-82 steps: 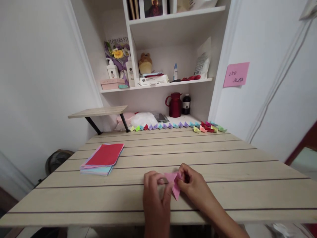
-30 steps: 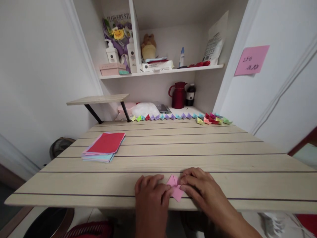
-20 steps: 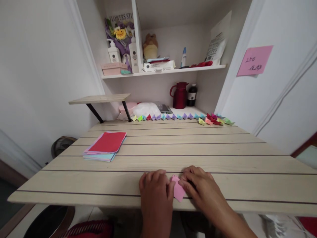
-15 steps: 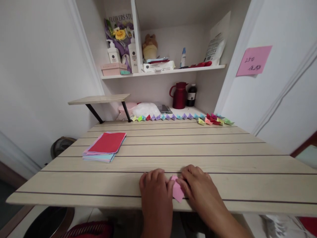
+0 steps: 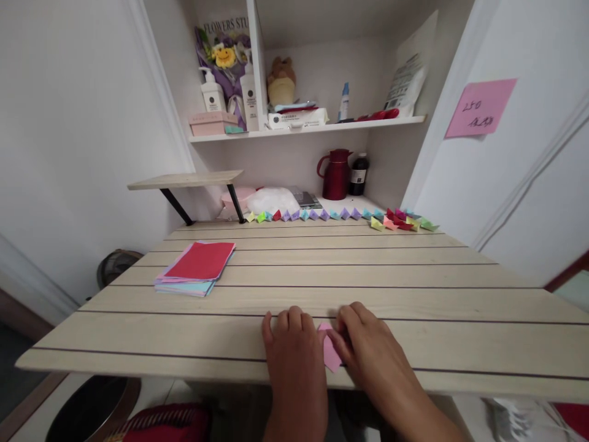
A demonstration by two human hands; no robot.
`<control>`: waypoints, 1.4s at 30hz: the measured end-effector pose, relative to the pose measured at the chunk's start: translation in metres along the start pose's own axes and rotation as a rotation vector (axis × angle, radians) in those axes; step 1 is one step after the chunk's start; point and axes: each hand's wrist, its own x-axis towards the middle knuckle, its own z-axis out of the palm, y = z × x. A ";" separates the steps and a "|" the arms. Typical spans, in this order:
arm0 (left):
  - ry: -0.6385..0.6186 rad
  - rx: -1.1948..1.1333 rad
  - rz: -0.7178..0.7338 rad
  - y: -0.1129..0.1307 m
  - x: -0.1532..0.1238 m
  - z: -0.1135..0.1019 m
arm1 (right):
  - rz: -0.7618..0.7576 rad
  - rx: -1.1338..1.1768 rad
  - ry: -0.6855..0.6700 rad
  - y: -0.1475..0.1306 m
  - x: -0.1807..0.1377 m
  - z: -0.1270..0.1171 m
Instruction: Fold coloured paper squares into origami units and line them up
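Note:
A small folded piece of pink origami paper (image 5: 331, 355) lies on the desk near its front edge, between my two hands. My left hand (image 5: 297, 356) rests to its left, fingers curled down on the wood and the thumb tip at the paper's left edge. From the right, my right hand (image 5: 375, 350) grips the paper, its thumb pressed on the upper part and its fingers bent beside it. The undersides of both hands are hidden. A stack of coloured paper sheets (image 5: 201, 261), red on top, lies farther left.
Small folded paper boats (image 5: 346, 213) line the desk's back edge, with several clustered at the right (image 5: 399, 220). A raised wooden stand (image 5: 186, 179) is at the back left. A red jug (image 5: 336, 175) and a dark bottle (image 5: 359, 174) stand under the shelf (image 5: 308, 130).
My left hand has shifted slightly right, its fingers a little straighter and its thumb now at the paper's edge. My right hand keeps its hold. The camera view has moved slightly.

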 end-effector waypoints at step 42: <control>0.295 0.152 0.201 -0.036 -0.065 0.036 | -0.410 -0.165 0.242 0.005 -0.051 0.014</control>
